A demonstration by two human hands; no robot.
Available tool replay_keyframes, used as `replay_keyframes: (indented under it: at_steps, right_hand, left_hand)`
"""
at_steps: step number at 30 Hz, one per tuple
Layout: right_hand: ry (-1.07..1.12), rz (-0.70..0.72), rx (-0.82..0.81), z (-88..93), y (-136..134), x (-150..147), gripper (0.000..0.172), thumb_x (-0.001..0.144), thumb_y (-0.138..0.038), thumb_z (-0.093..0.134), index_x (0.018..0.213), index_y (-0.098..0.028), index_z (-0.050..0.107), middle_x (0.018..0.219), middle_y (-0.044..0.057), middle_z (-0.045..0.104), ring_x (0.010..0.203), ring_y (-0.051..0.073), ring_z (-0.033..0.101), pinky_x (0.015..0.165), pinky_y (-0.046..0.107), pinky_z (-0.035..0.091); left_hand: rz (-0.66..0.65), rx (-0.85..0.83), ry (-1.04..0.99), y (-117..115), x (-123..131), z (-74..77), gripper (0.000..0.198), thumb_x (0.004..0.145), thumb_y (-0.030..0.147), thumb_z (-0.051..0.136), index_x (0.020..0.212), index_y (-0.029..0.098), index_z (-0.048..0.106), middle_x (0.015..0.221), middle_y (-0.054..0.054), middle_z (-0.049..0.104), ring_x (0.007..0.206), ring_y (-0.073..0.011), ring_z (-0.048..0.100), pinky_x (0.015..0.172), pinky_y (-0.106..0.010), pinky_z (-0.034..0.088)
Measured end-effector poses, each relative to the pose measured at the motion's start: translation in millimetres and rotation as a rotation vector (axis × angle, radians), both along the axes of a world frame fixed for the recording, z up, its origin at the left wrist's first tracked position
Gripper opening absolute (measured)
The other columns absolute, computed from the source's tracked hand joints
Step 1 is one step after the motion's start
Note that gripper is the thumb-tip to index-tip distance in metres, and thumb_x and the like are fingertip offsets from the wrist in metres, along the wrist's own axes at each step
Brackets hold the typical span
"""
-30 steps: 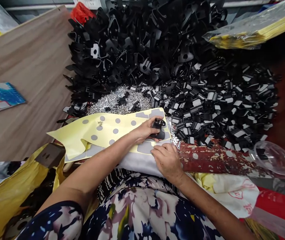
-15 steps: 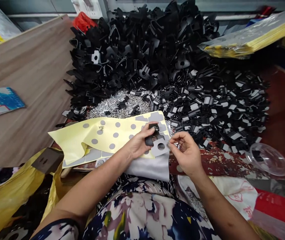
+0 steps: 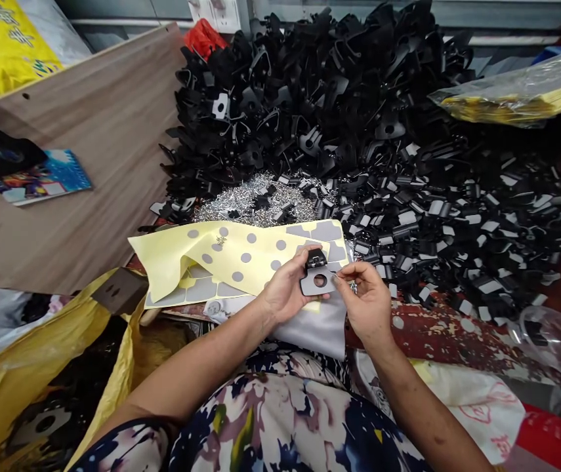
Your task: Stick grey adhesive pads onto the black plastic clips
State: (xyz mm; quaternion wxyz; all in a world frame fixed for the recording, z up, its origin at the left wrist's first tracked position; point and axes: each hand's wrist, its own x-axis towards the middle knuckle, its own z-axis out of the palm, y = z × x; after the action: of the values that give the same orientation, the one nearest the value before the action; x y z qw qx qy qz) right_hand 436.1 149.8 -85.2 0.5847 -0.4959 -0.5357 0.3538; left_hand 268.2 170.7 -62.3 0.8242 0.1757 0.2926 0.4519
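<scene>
My left hand point(image 3: 285, 288) is wrapped round a black plastic clip point(image 3: 316, 258), its hinged end pointing away from me. Over the clip's flat plate lies a grey adhesive pad point(image 3: 308, 284) with a round hole in it. My right hand point(image 3: 369, 301) pinches the pad's right edge between thumb and forefinger. Whether the whole pad touches the plate, I cannot tell. Beneath both hands spreads a yellow backing sheet point(image 3: 216, 255) with grey dots and grey pad shapes, its left part curled up.
Black clip parts point(image 3: 300, 98) are heaped at the back, small black-and-grey pieces point(image 3: 437, 229) to the right. Between them and the sheet sits a pile of metal pins point(image 3: 260, 200). A clear plastic bowl point(image 3: 556, 341) lies at right, a yellow bag point(image 3: 127, 354) hangs at lower left.
The grey pad, earlier sticking out to the clip's lower right, now lies over its plate. My right hand has stayed pinched at its edge. The view has shifted left.
</scene>
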Motion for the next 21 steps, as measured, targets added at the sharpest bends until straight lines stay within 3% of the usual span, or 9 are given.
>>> replay_keyframes:
  at_steps: [10,14,16,18,21]
  right_hand:
    - [-0.114,-0.024,0.035,-5.1,-1,0,0.007,0.089,-0.02,0.072,0.091,-0.023,0.067,0.088,0.0,0.067,0.085,0.018,0.065,0.082,0.033,0.053]
    - [-0.291,-0.041,0.105,-4.7,-4,-2,0.011,0.092,-0.016,0.068,0.097,-0.024,0.064,0.092,0.001,0.067,0.087,0.019,0.066,0.081,0.033,0.055]
    - [-0.419,-0.06,0.2,-5.7,-5,-4,0.018,0.093,-0.014,0.067,0.106,-0.026,0.061,0.094,0.001,0.065,0.087,0.019,0.066,0.081,0.033,0.056]
    - [-0.539,-0.069,0.333,-8.1,-5,-8,0.029,0.095,-0.012,0.065,0.118,-0.026,0.056,0.097,0.002,0.064,0.089,0.02,0.066,0.081,0.034,0.058]
    - [-0.731,-0.108,0.511,-12.0,-4,-15,0.046,0.098,-0.009,0.061,0.138,-0.026,0.046,0.115,0.009,0.063,0.097,0.022,0.066,0.087,0.039,0.06]
  left_hand:
    - [0.01,-0.01,0.002,-1,0,-1.3,0.041,0.089,0.048,0.077,0.124,0.028,0.066,0.108,-0.004,0.06,0.077,-0.0161,0.06,0.069,-0.039,0.064]
    - [0.012,0.044,0.079,-5,4,-2.1,0.058,0.076,0.028,0.084,0.129,0.03,0.06,0.107,-0.002,0.062,0.082,-0.0172,0.063,0.071,-0.035,0.061]
    - [0.111,0.12,0.187,-8,11,-6.2,0.062,0.07,0.018,0.085,0.125,0.03,0.059,0.106,0.0,0.061,0.085,-0.0155,0.063,0.072,-0.028,0.056]
    - [0.27,0.206,0.304,-9,18,-12.6,0.054,0.071,0.014,0.083,0.118,0.028,0.061,0.102,0.002,0.06,0.086,-0.0123,0.06,0.074,-0.022,0.051]
    - [0.437,0.299,0.404,-9,26,-22.9,0.046,0.073,0.013,0.082,0.112,0.027,0.062,0.101,0.003,0.059,0.09,-0.0112,0.056,0.081,-0.02,0.049]
